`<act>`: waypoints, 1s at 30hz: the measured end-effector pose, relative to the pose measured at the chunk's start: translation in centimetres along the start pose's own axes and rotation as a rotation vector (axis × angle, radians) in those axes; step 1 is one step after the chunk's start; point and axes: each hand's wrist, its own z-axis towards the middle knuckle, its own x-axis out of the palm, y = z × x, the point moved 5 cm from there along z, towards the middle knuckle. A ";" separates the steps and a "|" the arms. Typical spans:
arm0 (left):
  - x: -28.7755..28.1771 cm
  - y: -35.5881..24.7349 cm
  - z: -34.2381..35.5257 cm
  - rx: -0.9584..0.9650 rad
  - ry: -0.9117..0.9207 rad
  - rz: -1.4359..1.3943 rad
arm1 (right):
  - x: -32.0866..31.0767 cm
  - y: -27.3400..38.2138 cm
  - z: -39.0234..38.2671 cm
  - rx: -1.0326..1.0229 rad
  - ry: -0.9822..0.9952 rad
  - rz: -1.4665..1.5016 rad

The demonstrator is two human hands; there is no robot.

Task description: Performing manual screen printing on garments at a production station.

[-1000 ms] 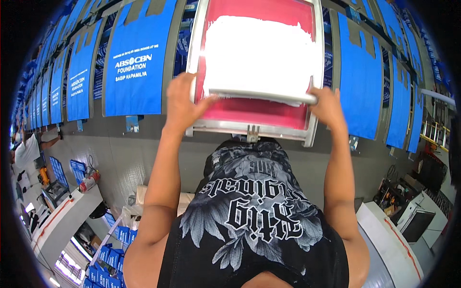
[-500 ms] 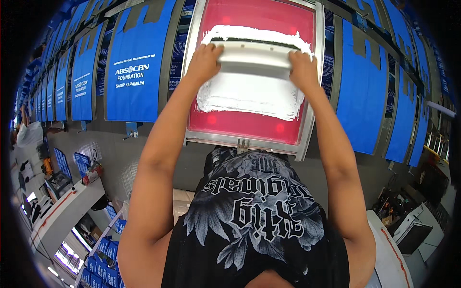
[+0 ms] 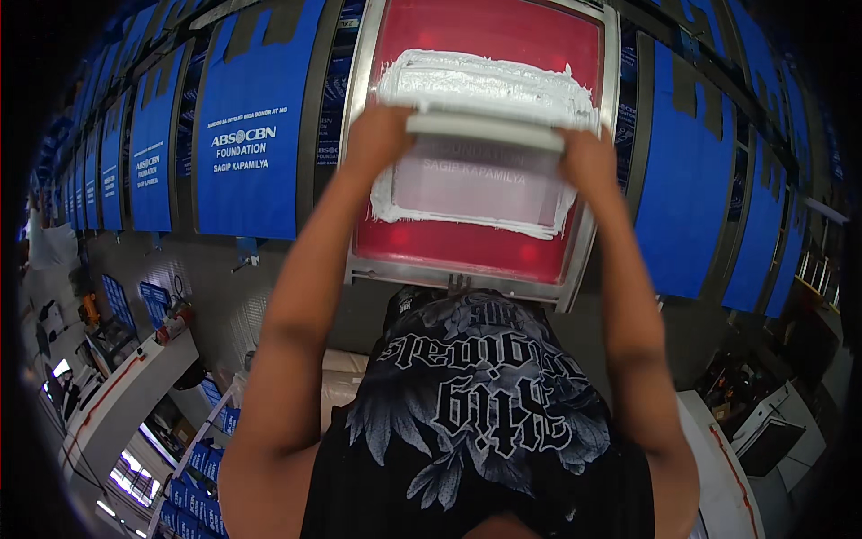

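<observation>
My left hand and my right hand are closed around the two ends of a pale squeegee. The squeegee, blurred by motion, lies crosswise over a screen-printing screen with red mesh in a metal frame. Thick white ink covers the mesh on the far side of the squeegee and rings the stencil area. On the near side, a pale, thinly coated stencil window shows faint lettering. What lies beneath the screen is mostly hidden.
Rows of blue fabric pieces with white print lie on boards to the left, with more blue pieces to the right. A metal hinge or clamp sits at the frame's near edge. Stacked blue items stand at lower left.
The squeegee and both hands are nearer to me than before. The stencil window, solid white earlier, now looks thinly coated with lettering visible. White ink lies thicker beyond the squeegee.
</observation>
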 end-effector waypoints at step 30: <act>0.9 -1.8 -6.7 0.091 0.099 -0.081 | -0.4 2.5 -7.7 0.068 0.105 0.108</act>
